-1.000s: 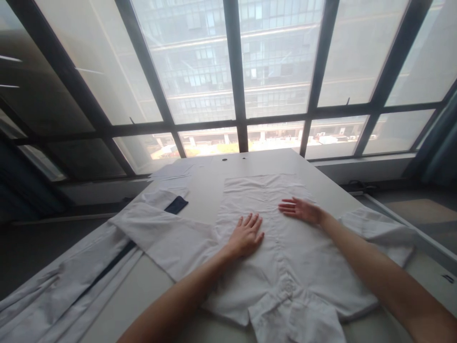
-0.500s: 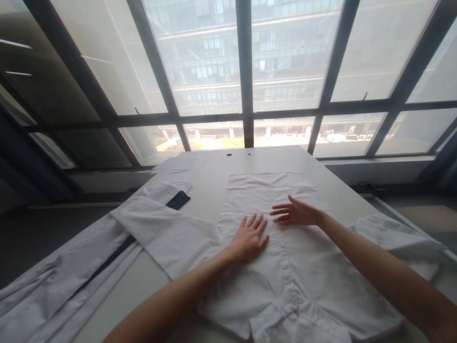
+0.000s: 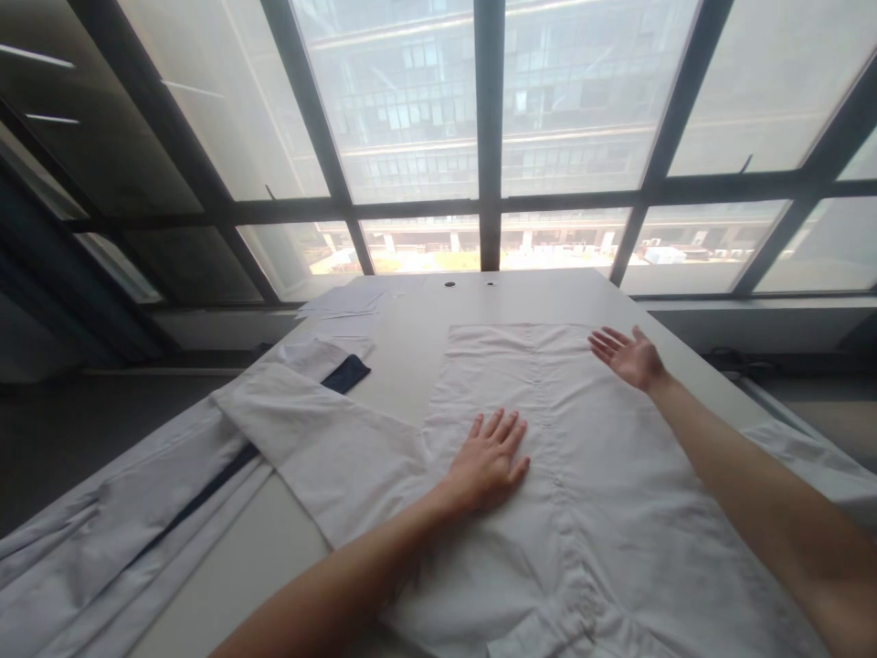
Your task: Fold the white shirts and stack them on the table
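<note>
A white button-front shirt (image 3: 548, 512) lies spread on the table, its collar end toward me and its hem at the far side. My left hand (image 3: 490, 459) rests flat on the shirt, left of the button strip, with the fingers spread. Over the far right edge of the shirt is my right hand (image 3: 628, 356), palm partly turned up, fingers apart and nothing in it. One sleeve (image 3: 329, 439) stretches out to the left; the other, at the right, is partly hidden behind my right forearm.
More white cloth with a dark strip (image 3: 137, 512) lies along the table's left side, beside a dark blue piece (image 3: 346, 374). Paper sheets (image 3: 346, 306) lie at the back left of the white table (image 3: 417, 311). Large windows (image 3: 417, 110) stand behind it.
My right hand has moved from the shirt's middle outward to its far right edge, turning its palm up. The left hand stays on the cloth. The view has shifted slightly.
</note>
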The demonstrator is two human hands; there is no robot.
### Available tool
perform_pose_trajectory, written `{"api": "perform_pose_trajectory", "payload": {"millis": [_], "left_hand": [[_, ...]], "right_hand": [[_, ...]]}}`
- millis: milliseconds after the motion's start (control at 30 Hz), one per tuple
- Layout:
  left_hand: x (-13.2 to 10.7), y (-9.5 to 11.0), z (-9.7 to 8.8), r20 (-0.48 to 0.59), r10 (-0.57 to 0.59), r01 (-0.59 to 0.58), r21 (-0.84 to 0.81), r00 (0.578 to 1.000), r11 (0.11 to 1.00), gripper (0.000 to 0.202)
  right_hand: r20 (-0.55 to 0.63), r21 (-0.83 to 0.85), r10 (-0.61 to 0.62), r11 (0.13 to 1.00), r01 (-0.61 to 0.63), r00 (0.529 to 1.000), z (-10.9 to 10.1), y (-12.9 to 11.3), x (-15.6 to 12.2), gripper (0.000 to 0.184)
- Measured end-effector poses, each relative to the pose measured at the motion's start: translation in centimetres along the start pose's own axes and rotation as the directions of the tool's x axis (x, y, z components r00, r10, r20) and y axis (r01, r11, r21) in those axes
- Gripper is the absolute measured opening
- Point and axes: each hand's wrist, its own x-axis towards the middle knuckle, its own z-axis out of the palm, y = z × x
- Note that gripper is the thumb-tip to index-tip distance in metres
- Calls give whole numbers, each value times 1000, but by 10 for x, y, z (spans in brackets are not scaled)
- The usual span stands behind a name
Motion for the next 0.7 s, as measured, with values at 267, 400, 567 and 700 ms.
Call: {"api": "perform_pose_trajectory", "payload": {"millis": [267, 400, 567, 700], "left_hand": [[0, 1, -5, 11, 3, -3, -1, 1000, 1000, 64], [1, 0, -4, 35, 1, -1, -6, 999, 1000, 65], [1, -1, -5, 53, -4, 7, -39, 999, 999, 64], [0, -1, -7, 66, -10, 14, -51, 998, 999, 65]], "right_hand": [[632, -600, 728, 677, -427, 266, 55, 51, -63, 77], [580, -567, 743, 663, -488, 335, 37, 53, -35, 71], [171, -146, 366, 928, -344, 915, -5, 7, 59, 42], [-238, 40, -117, 991, 130, 964, -20, -24, 115, 46]]}}
